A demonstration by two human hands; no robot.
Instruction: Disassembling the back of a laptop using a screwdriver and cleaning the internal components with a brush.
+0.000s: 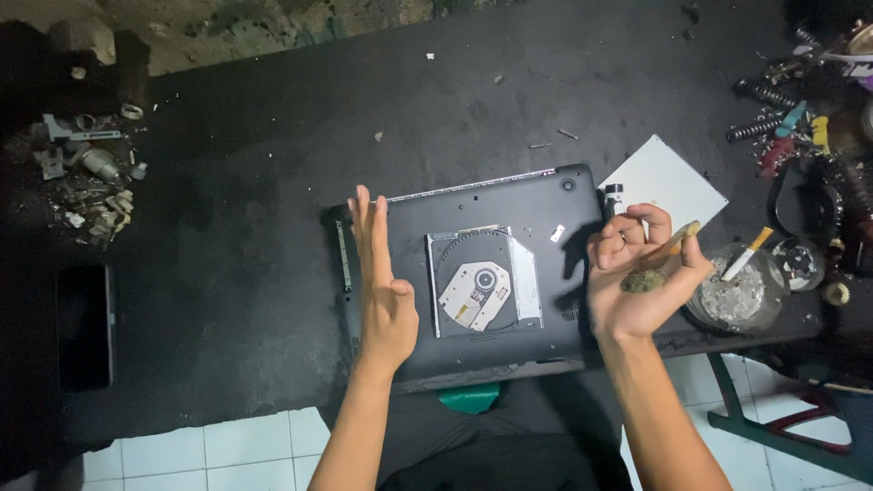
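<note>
A black laptop (536,205) lies upside down on the dark table, with a bare optical disc drive (485,284) resting on its underside. My left hand (382,291) stands on edge over the laptop's left side, fingers straight and together, holding nothing. My right hand (637,273) hovers palm up over the laptop's right edge. A small greenish-brown lump (644,281) sits in that palm, and a thin stick-like object (684,235) is pinched between thumb and fingers.
A white card (668,182) lies past the laptop's right corner. A glass ashtray (737,291) holds a cigarette (747,253). Springs and tools (782,118) crowd the right edge, metal scraps (86,173) lie at far left, and a dark phone (84,325) sits lower left.
</note>
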